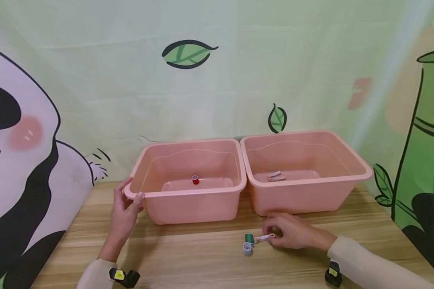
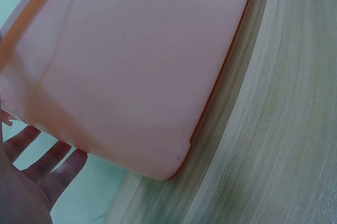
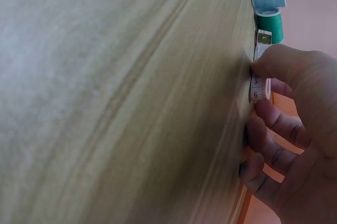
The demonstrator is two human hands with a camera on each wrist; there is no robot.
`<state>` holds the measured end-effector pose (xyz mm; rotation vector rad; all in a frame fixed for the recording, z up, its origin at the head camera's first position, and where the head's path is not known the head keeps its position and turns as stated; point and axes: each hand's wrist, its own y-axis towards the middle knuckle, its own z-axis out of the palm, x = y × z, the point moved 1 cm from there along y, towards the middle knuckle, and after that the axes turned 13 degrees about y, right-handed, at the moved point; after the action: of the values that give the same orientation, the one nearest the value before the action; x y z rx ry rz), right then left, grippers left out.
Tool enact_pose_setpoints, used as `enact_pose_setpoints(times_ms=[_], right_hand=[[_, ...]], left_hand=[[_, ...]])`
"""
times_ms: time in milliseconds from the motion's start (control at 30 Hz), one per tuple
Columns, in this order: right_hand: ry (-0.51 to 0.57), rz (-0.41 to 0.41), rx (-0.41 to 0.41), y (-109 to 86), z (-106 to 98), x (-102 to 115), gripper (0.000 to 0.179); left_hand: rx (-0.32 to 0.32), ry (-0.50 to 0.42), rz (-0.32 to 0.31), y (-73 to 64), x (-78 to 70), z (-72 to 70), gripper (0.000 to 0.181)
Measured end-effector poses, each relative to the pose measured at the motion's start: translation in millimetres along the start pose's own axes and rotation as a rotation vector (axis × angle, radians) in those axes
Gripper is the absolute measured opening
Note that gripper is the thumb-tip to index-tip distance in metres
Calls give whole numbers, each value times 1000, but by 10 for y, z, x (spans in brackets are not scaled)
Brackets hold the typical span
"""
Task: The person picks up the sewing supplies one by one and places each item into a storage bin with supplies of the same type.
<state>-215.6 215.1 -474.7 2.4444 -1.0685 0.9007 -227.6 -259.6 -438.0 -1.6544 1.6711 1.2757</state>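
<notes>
1. Two pink tubs, L tub & R tub, side by side on wood-grain table; both upright, open-topped; gap btwn rims too thin to tell if touching.
2. L tub: holds one red spool, pale top, stood upright abt mid-width.
3. R tub: holds small folded strips, whitish & pinkish, close together on floor, L of centre; too small to read.
4. Near part of floor in both tubs: hidden behind front walls.
5. L hand: part-open, grips near L corner of L tub; thumb at front by rim, fingers spread against L side.
6. R hand: nearly closed at thumb & index, pinches tape measure; other fingers loosely bent nr tabletop. Sits just in front of R tub, partly overlapping its lower edge in head view.
7. Tape measure: at tabletop level, can't tell if resting or lifted; white w/ red numerals (5, 6 legible in R wrist view), metal tip twd spools, partly covered by R fingers.
8. Green spool: just beside metal tip, looks laid on its side.
9. Pale blue spool: upright, just beside green one, nearer the person; contact unclear.
10. Behind: printed cloth w/ panda, leaves. Black cams at both wrists.
</notes>
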Motion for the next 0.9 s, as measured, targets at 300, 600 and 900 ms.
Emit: enact_pose_setpoints(times_ms=[300,600,900], right_hand=[[-20,-56,-32,21,-45,19,20],[-2,-139,-97,-5,-137,94,21],[-43,-203,-135,-46,-190,137,21]], left_hand=[[0,-8,2,21,-11,-7,64],[1,-4,-1,20,-7,-6,64],[6,2,-12,-1,-22,-6,64]])
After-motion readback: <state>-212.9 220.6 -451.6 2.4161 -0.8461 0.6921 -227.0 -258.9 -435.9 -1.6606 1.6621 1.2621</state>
